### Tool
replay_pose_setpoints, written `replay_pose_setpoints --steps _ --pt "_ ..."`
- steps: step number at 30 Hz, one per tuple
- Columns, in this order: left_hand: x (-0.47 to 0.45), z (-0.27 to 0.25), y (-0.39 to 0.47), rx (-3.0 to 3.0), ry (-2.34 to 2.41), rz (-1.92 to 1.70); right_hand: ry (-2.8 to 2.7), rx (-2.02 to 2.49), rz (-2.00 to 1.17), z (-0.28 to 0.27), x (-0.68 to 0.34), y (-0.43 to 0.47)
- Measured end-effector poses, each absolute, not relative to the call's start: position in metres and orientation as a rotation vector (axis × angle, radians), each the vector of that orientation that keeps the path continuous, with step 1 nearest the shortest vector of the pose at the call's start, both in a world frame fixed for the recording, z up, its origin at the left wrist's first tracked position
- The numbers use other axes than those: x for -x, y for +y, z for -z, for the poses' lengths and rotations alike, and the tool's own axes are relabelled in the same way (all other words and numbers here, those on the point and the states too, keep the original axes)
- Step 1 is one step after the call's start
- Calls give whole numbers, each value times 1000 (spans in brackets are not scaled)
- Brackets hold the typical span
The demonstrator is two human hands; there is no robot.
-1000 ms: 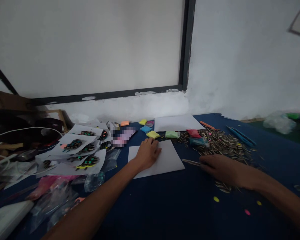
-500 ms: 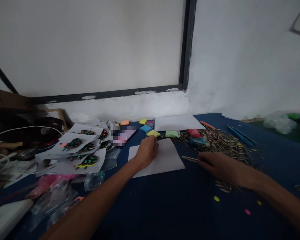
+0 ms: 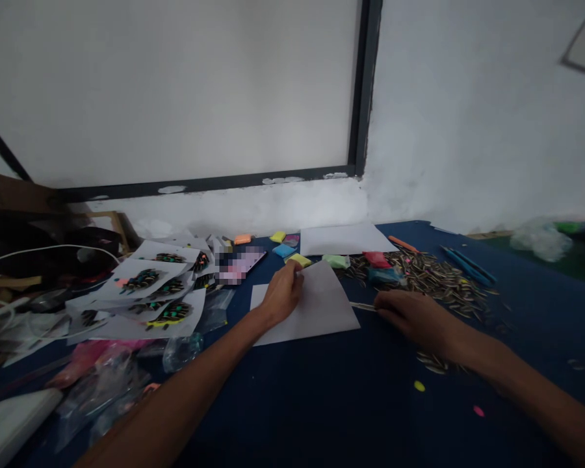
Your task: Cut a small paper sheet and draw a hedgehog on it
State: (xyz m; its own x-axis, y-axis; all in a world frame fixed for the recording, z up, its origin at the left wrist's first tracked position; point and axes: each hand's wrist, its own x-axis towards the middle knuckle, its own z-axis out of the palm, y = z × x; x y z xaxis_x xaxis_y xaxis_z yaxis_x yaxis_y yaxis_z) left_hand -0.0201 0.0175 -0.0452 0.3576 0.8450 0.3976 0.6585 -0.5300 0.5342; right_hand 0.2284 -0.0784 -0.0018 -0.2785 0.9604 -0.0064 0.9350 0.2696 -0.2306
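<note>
My left hand (image 3: 281,294) is closed in a pinch at the far edge of a white sheet of paper (image 3: 324,305), whose far right part bends up from the table. My right hand (image 3: 414,318) is closed around a slim, pale metal tool (image 3: 363,306); its exact kind is too blurred to tell. The tool points left, and its tip meets the right edge of the sheet. Just beyond my left fingers lies a yellow packet (image 3: 298,259). Behind my right hand spreads a pile of striped sunflower seeds (image 3: 439,276).
Papers with seed-and-clay figures (image 3: 143,281) are stacked at left, beside a phone (image 3: 241,265) and plastic bags (image 3: 112,383). Coloured packets (image 3: 338,261) and another white sheet (image 3: 346,239) lie at the back. A blue tool (image 3: 468,265) and an orange one (image 3: 403,244) lie right.
My right hand has moved left, bringing the slim tool's tip to the paper's right edge. The far right part of the sheet has risen slightly beside my left hand.
</note>
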Motion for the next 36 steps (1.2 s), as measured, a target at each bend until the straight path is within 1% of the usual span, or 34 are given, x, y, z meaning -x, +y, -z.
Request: replay_pose_setpoints --steps 5,9,12,14,17,19,21,27,36 --pt "21 43 20 -2401 1393 -904 -2465 1645 -380 -2 -235 -81" --pt "23 41 22 -2505 1438 -916 -2485 1601 -399 -3 -239 -81" --pt "21 36 20 -2760 1206 -957 -2492 1590 -385 -2 -242 -79" --pt "17 32 15 -2880 922 -832 -2498 1578 -381 -1 -243 -78" --pt "11 29 6 -2946 649 -479 -2514 1543 -398 0 -243 -79" --pt "9 30 1 -2953 580 -316 -2516 1542 -411 -1 -243 -79" --pt "11 32 0 -2947 603 -257 -2509 1560 -407 -2 -243 -80" --pt "15 34 2 -2934 725 -249 -2482 1626 -365 -2 -244 -77" --pt "14 41 1 -2875 667 -307 -2481 1523 -401 -3 -243 -80"
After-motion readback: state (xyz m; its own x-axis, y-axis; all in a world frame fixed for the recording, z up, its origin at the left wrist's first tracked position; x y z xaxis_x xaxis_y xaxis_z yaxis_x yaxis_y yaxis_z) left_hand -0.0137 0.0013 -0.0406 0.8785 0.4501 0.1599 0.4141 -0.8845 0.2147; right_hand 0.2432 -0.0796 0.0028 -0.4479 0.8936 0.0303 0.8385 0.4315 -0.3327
